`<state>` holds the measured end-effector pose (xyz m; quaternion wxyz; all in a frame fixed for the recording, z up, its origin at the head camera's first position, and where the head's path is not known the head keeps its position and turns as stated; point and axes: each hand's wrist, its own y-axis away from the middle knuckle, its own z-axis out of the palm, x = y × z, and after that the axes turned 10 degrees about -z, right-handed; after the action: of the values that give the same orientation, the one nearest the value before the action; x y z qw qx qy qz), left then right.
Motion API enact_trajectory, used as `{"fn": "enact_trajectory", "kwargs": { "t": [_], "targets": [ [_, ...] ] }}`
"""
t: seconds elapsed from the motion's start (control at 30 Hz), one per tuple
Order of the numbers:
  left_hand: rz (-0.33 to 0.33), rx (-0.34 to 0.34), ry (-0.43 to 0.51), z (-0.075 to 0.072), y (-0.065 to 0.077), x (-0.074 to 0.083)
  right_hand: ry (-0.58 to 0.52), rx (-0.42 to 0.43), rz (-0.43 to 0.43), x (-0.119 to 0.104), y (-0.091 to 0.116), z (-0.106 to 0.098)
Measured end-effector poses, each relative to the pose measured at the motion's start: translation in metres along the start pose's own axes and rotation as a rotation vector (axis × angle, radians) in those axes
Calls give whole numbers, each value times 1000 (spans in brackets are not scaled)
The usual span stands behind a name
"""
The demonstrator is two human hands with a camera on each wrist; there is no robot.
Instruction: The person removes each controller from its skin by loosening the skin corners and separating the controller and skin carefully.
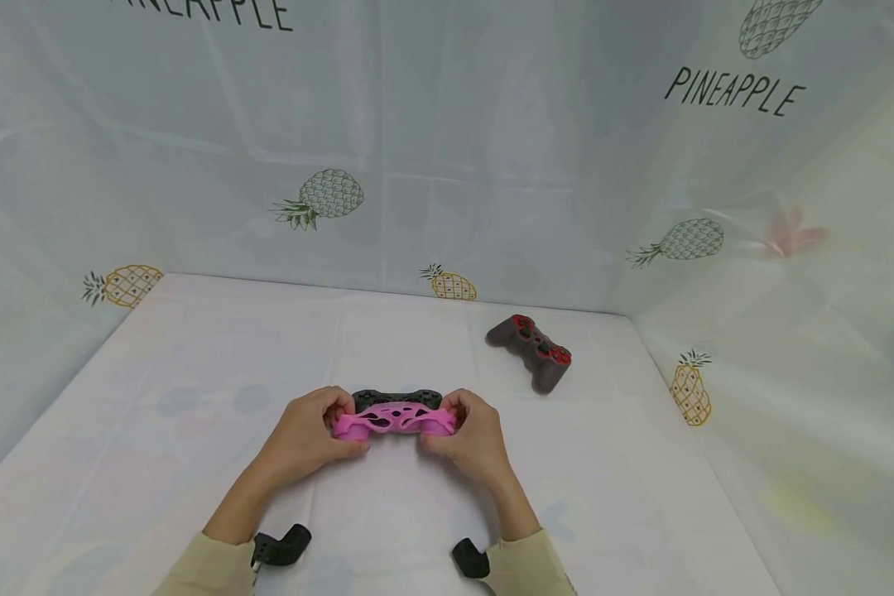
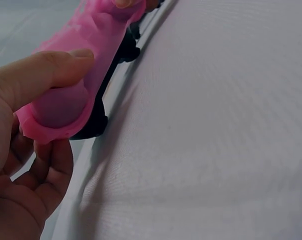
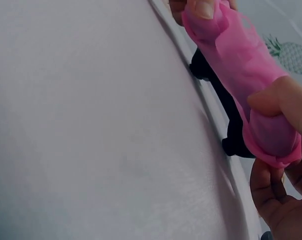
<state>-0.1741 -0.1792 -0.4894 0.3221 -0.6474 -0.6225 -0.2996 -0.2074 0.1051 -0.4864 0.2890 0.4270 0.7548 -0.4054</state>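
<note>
A pink rubbery cover (image 1: 398, 425) with cut-out holes sits over the handle side of a black game controller (image 1: 397, 397) in the middle of the table. The controller's black far edge shows beyond the cover. My left hand (image 1: 310, 432) grips the left end, its thumb pressed on the pink skin (image 2: 61, 107) and its fingers curled beneath. At the other end, my right hand (image 1: 478, 434) holds the cover and controller the same way. In the right wrist view, the black thumbsticks (image 3: 234, 145) point down toward the table. The underside of the cover is partly hidden by the fingers.
A second controller (image 1: 529, 351), dark brown with red buttons, lies at the back right of the white-covered table (image 1: 611, 463). A pineapple-print curtain (image 1: 484, 165) rises behind the table and along its sides. Black wrist cameras (image 1: 283, 546) hang at both cuffs.
</note>
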Motion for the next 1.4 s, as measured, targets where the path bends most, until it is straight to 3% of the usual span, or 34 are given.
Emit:
{"fn": "enact_trajectory", "kwargs": {
  "t": [0.87,0.97,1.2,1.4],
  "targets": [
    [-41,66,10,3,-1,3,77,116,59,-7,-1,10],
    [-40,53,7,2,-1,1,48,74,34,-6,-1,7],
    [-10,6,24,-3,-3,-5,-25,-120,-73,1,0,-7],
    [5,-19,31,-7,-3,-6,-90,-214,-164,8,-1,-17]
  ]
}}
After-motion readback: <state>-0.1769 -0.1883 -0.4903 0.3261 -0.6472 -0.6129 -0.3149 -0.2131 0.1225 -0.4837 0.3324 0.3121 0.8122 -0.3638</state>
